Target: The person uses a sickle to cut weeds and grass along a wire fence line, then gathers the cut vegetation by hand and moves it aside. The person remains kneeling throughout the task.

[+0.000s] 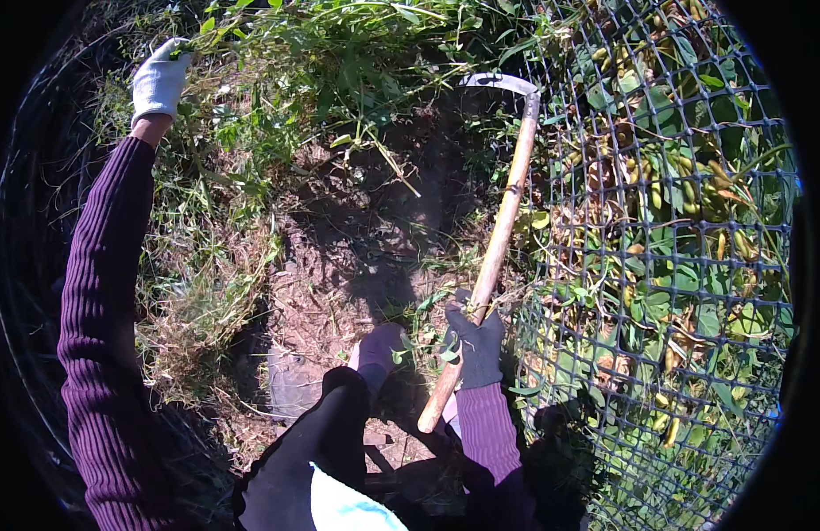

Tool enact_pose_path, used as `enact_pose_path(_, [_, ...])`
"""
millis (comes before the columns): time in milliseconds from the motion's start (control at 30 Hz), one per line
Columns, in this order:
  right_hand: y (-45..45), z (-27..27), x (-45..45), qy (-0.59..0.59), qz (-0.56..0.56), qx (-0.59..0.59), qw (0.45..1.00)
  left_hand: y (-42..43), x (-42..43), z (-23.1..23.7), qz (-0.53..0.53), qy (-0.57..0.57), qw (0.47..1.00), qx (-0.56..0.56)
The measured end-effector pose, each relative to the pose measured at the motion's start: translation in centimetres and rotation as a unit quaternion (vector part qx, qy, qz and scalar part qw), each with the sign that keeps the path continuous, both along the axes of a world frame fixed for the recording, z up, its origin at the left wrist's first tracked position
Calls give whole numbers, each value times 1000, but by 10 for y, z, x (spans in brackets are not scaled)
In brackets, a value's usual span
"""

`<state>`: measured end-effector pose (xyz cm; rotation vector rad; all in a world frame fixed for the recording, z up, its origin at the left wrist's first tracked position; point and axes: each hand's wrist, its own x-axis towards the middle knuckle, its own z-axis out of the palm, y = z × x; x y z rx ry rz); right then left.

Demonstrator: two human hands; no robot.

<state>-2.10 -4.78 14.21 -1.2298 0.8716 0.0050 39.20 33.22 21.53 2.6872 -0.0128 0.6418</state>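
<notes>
My left hand (159,83), in a white knit glove, is stretched out to the upper left with its fingers closed around green weed stems (201,45). My right hand (475,345), in a dark glove, grips the wooden handle (506,219) of a sickle near its lower part. The sickle's curved metal blade (499,81) points left at the top, beside the green weeds (357,60) and close to the plastic mesh. Bits of leaf and stem cling around my right hand. The handle's butt end juts out below it, above the ground by my legs.
Black plastic mesh netting (656,252) runs down the right side, with bean plants and pods (692,186) behind it. Dry cut grass (191,332) lies at left. Bare soil (317,279) and a flat grey slab (287,385) are near my foot (377,348). Dark netting curves along the left edge.
</notes>
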Motion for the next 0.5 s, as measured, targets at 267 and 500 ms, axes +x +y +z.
enact_pose_path(267, [8,-14,-31,50,-20,-30,998,-2,-124,-95,-154,40,981,-114])
enact_pose_path(500, [22,-22,-24,38,-11,65,997,-49,-141,-82,-125,276,953,22])
